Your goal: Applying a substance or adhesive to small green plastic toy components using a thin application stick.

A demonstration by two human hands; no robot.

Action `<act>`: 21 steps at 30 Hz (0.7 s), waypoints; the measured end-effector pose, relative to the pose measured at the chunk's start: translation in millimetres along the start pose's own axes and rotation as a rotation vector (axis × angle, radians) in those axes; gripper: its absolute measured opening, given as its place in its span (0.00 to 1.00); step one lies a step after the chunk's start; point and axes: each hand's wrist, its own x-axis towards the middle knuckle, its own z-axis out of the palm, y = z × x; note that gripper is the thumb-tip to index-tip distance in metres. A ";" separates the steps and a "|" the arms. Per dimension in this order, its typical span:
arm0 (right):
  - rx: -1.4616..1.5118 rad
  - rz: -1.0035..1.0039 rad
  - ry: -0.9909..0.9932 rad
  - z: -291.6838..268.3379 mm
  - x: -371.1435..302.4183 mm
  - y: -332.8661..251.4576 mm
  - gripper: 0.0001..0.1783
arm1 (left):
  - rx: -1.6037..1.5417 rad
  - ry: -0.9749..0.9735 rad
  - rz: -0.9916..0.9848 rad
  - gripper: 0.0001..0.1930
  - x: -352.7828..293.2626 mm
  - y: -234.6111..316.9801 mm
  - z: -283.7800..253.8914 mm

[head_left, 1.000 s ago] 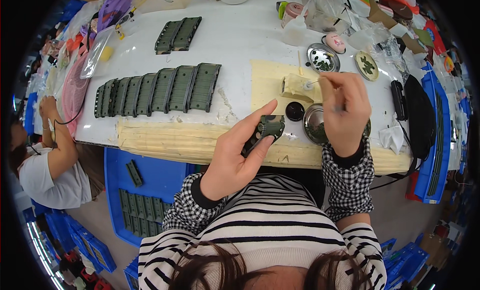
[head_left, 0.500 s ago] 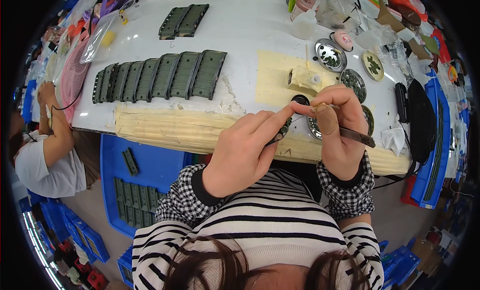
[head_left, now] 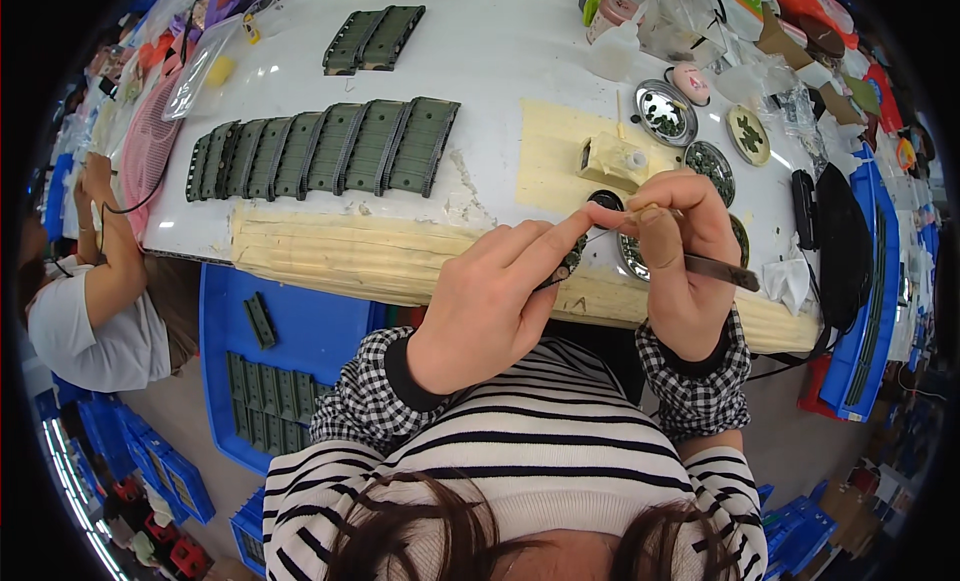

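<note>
Above the table's front edge, my left hand (head_left: 490, 299) is closed round a small dark green part (head_left: 570, 261), mostly hidden by the fingers. Its index finger reaches out towards my right hand's fingertips. Tweezers (head_left: 725, 272) are gripped in my right hand (head_left: 690, 256); their flat dark end sticks out past the palm, and a thin tip points at the green part. Whether the tip touches it, I cannot tell. Just beyond the fingers are a small round black container (head_left: 604, 203) and a metal dish (head_left: 632, 256), partly covered by my right hand.
A row of green ribbed panels (head_left: 325, 151) lies left on the table, with a shorter panel (head_left: 373, 41) farther back. Dishes of small green pieces (head_left: 665, 113) stand right, near a taped block (head_left: 612, 161). A blue bin (head_left: 285, 311) sits below left; a person (head_left: 100, 311) sits beyond.
The view has shifted slightly. Both hands keep nearly the same pose, with the tweezers' rear end a little farther right.
</note>
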 end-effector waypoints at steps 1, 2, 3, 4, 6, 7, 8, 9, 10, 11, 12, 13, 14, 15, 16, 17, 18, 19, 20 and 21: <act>0.061 0.001 0.037 0.9 0.5 0.8 0.07 | -0.018 -0.015 -0.007 0.32 0.2 -0.8 -0.7; 0.008 -0.007 0.085 -2.2 2.1 0.9 0.07 | -0.035 -0.029 -0.013 0.32 0.3 -1.7 -1.4; -0.045 -0.019 0.133 -7.7 5.7 0.4 0.07 | -0.050 -0.043 -0.017 0.32 1.1 -2.8 -3.0; -0.097 -0.031 0.181 -10.4 10.1 -0.1 0.08 | -0.231 -0.039 -0.054 0.30 1.4 -4.8 -3.4; -0.379 -0.077 0.267 -14.0 19.2 2.5 0.05 | -0.590 -0.032 -0.130 0.25 -0.3 -11.4 -2.3; -0.554 -0.116 0.257 -23.8 21.8 7.8 0.04 | -0.819 -0.079 -0.205 0.23 -3.0 -16.6 -2.1; -0.728 -0.154 0.247 -29.5 24.6 12.1 0.03 | -0.848 -0.062 -0.204 0.23 -4.4 -18.9 -1.9; -0.761 -0.167 0.249 -30.3 27.1 15.0 0.05 | -0.883 -0.048 -0.205 0.23 -5.5 -21.1 -0.1; -0.790 -0.189 0.219 -30.5 28.9 15.7 0.06 | -0.917 -0.034 -0.206 0.23 -6.3 -23.5 1.1; -0.819 -0.211 0.191 -30.7 30.7 16.0 0.06 | -0.939 -0.035 -0.197 0.22 -6.7 -26.5 1.7; -0.850 -0.231 0.158 -31.4 31.6 16.6 0.07 | -0.936 -0.028 -0.185 0.22 -7.6 -27.9 3.0; -0.854 -0.245 0.142 -32.6 32.2 19.0 0.07 | -0.932 -0.021 -0.174 0.22 -7.9 -28.8 4.1; -0.858 -0.258 0.125 -33.9 32.7 22.6 0.07 | -0.929 -0.015 -0.162 0.22 -7.3 -29.8 4.8; -0.866 -0.270 0.107 -35.1 32.5 24.4 0.07 | -0.917 -0.017 -0.144 0.21 -6.9 -31.0 5.9; -0.879 -0.251 0.105 -35.6 32.1 24.2 0.08 | -0.904 -0.019 -0.126 0.21 -6.1 -32.0 6.8; -0.892 -0.232 0.102 -35.7 31.2 23.4 0.09 | -0.892 -0.020 -0.107 0.21 -4.9 -32.5 7.2; -0.900 -0.212 0.093 -34.4 29.9 23.3 0.10 | -0.890 -0.020 -0.115 0.21 -5.3 -32.5 7.0; -0.901 -0.175 0.120 -32.4 29.3 19.7 0.11 | -0.887 -0.019 -0.123 0.22 -5.7 -32.0 6.4; -0.901 -0.140 0.145 -29.9 29.1 12.7 0.12 | -0.885 -0.017 -0.130 0.22 -6.1 -31.2 5.4; -0.892 -0.109 0.161 -25.9 28.9 8.2 0.14 | -1.003 0.007 -0.220 0.23 -7.0 -25.8 1.7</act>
